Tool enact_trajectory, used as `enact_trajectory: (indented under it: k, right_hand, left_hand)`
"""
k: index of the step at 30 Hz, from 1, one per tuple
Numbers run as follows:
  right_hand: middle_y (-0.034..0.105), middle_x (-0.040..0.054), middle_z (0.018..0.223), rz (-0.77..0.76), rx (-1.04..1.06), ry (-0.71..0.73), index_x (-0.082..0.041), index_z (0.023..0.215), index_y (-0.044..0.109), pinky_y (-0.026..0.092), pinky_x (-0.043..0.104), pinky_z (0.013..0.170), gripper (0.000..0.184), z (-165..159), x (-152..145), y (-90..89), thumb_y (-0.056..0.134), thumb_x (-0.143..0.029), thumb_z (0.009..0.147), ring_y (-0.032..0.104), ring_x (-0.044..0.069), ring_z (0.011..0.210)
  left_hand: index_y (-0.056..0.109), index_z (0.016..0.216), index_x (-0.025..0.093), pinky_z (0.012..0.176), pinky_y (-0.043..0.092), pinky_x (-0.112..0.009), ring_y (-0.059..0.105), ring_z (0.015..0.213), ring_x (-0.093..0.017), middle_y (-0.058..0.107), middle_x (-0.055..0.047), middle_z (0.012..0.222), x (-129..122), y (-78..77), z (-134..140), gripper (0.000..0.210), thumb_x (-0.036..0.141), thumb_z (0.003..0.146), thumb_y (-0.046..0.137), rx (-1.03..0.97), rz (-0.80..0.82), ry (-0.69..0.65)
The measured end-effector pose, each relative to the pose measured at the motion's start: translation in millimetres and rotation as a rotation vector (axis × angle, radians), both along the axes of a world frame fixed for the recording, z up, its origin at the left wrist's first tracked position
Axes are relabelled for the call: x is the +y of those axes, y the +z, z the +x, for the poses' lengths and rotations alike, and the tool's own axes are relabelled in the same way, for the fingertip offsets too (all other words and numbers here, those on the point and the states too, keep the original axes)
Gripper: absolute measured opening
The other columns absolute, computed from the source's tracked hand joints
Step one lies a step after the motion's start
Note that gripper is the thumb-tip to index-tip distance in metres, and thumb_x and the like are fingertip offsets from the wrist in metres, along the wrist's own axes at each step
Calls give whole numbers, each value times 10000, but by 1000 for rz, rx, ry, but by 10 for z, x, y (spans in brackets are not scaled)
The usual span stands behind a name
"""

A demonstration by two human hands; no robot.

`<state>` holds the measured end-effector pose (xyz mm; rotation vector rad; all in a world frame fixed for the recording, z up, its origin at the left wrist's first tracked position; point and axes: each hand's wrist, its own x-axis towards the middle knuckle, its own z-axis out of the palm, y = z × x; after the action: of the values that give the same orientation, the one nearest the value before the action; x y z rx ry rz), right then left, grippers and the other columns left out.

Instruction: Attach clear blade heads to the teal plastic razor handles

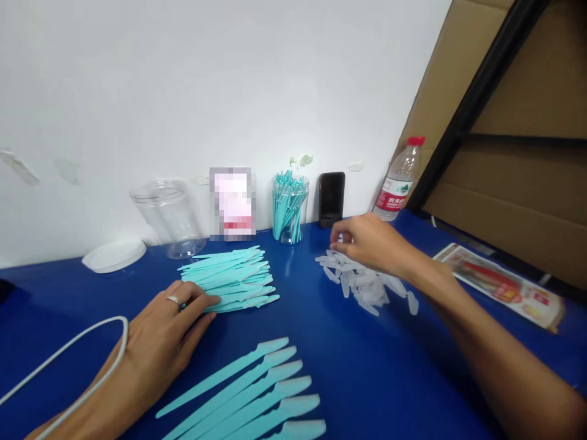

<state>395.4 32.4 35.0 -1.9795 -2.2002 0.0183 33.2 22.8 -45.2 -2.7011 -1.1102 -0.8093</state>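
My left hand [169,330], with a ring on one finger, lies at the near left edge of a pile of turquoise eyebrow razors [238,278]. Its thumb and index finger close on a razor at the pile's edge. Over a heap of small translucent blade covers [362,281], my right hand [367,241] is pinched, fingertips low at the heap's far left; what they hold is too small to make out. Nearer to me, several more eyebrow razors [257,385] lie fanned out in a row, blade ends to the right.
Along the wall stand an empty clear jar [167,214], a blurred-out upright screen [233,201], a jar of turquoise razors [290,211], a black stand [331,198] and a water bottle [397,183]. A white lid [114,255], a printed packet [502,284] and a white cable [68,348] are also there.
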Motion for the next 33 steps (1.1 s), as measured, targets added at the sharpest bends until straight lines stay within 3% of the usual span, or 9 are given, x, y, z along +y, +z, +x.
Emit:
enact_trajectory:
  k: [4,12,16,19,22,24,26,29,33]
  right_hand:
    - [732,91,918,-66,-69,38,-229,1104,729,332,296,585,253,-160,-4,-139,627,-316,889,662,243,781]
    - [726,109,904,-68,-154,21,-194,942,726,305,297,583,170,-234,10,-279,588,-161,848,663,251,785]
    - [708,91,862,2,-143,-3,-190,837,712,308,295,565,142,-249,-14,-250,575,-150,829,647,241,730]
    - [696,92,943,142,-87,-23,-192,895,703,369,303,611,179,-338,-50,-190,525,-214,901,653,243,790]
    - [681,60,847,228,297,47,-193,883,660,438,305,659,183,-517,-132,-160,534,-314,936,642,219,767]
    - [635,23,729,106,687,111,-189,897,645,445,277,569,227,-676,-208,-201,556,-395,933,609,190,663]
    - [555,-7,678,-66,958,124,-177,983,667,372,237,434,317,-841,-281,-290,584,-475,911,535,154,561]
    - [445,-51,611,-232,1178,118,-159,988,702,323,204,387,358,-1036,-368,-435,644,-492,868,418,101,474]
    - [565,-2,709,-346,1470,90,-156,915,705,392,182,403,290,-1139,-451,-490,782,-388,758,505,123,607]
  left_hand:
    - [640,956,241,737,454,-356,587,815,-214,631,-27,914,35,-7,-5,162,292,985,489,19,33,-8]
    - [597,904,207,769,422,-414,564,814,-248,616,-52,875,-60,20,45,251,226,1013,372,131,50,88]
    - [612,922,212,755,429,-410,566,808,-245,622,-52,894,-90,33,29,266,207,1016,363,126,38,80]
    - [605,918,215,740,424,-407,572,812,-250,625,-52,907,-115,85,17,266,202,1023,360,102,59,87]
    - [556,950,230,775,427,-401,586,807,-237,628,-35,890,-195,153,25,216,220,1033,357,-19,16,91]
    - [504,954,250,688,429,-337,582,689,-200,614,1,794,-273,173,46,191,263,1045,335,-129,-143,67]
    - [456,941,265,570,390,-291,558,580,-175,587,30,710,-342,157,79,206,315,1054,291,-206,-341,29]
    - [434,904,271,548,367,-277,556,577,-171,573,38,698,-385,108,136,257,380,1047,250,-235,-541,-1]
    - [436,838,264,575,341,-269,458,591,-162,461,60,657,-366,118,175,283,414,1027,288,-256,-665,103]
